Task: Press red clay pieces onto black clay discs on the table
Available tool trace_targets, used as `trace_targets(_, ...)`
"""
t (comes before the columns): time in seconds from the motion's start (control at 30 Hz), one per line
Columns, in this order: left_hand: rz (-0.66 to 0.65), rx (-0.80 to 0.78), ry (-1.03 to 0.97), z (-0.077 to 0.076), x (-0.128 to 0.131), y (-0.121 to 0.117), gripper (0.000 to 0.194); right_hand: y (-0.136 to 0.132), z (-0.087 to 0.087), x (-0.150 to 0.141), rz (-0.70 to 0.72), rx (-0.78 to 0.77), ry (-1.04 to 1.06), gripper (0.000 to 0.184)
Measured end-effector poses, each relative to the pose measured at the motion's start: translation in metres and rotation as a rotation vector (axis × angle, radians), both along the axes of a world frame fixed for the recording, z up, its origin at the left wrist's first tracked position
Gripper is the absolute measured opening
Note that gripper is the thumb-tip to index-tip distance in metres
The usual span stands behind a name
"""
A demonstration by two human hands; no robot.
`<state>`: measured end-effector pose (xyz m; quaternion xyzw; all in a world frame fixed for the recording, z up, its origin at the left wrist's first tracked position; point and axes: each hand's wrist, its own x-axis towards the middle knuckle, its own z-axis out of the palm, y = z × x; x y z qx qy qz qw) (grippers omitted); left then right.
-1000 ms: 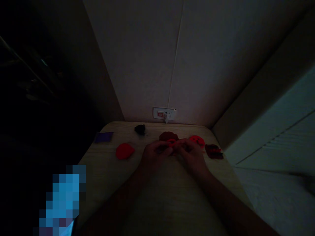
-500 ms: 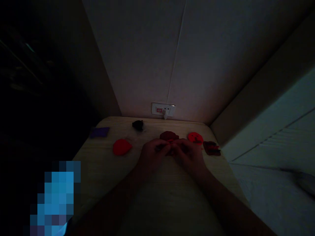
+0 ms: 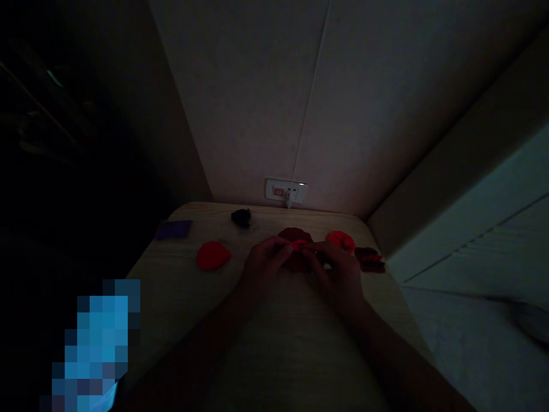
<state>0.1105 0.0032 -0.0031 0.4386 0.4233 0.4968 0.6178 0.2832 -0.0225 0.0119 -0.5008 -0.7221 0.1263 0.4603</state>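
A dark red, flat, round piece (image 3: pixel 295 264), like modelling clay, lies on the table between my hands. Over it, a small bright red strip (image 3: pixel 299 244) shows between my fingertips. My left hand (image 3: pixel 268 260) is closed, thumb and forefinger pinching the strip's left end. Coming from the other side, my right hand (image 3: pixel 341 274) is closed with its fingertips at the strip's right end. Dim light makes the exact grip hard to see. Just beyond my right hand lies a bright red disc (image 3: pixel 342 240) with dark marks. Beside it sits a dark red piece with black strips (image 3: pixel 371 260).
A red drop-shaped flat piece (image 3: pixel 212 256) lies left of my hands. Farther back are a black lump (image 3: pixel 241 217) and a purple packet (image 3: pixel 174 229). A wall socket with a plug (image 3: pixel 286 191) sits just behind the wooden table (image 3: pixel 274 343).
My hands have moved slightly apart, the right one a little rightward, so more of the dark red round piece and the bright red strip shows. The other pieces stay in place.
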Motion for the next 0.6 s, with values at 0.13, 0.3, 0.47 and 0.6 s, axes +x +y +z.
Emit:
trace_targets(0.13,-0.026,-0.065,-0.083,-0.0002,0.0007,-0.001,0.027,0.0001,0.0011,-0.0006,0.042,0.075,-0.069,0.014)
trace_targets(0.3,0.006,-0.093,-0.135,0.0003,0.0003,-0.0004,0.026,0.0011,0.0028,-0.0007,0.057,0.091,-0.142,0.015)
trace_targets(0.47,0.046,-0.136,-0.179,0.0036,0.0009,-0.0013,0.023,0.0005,0.004,-0.0005,0.04,0.062,-0.166,0.013)
trace_targets(0.6,0.025,-0.138,-0.221,0.004,0.0026,-0.0014,0.024,0.0026,-0.0022,0.0005,-0.005,-0.092,0.011,0.008)
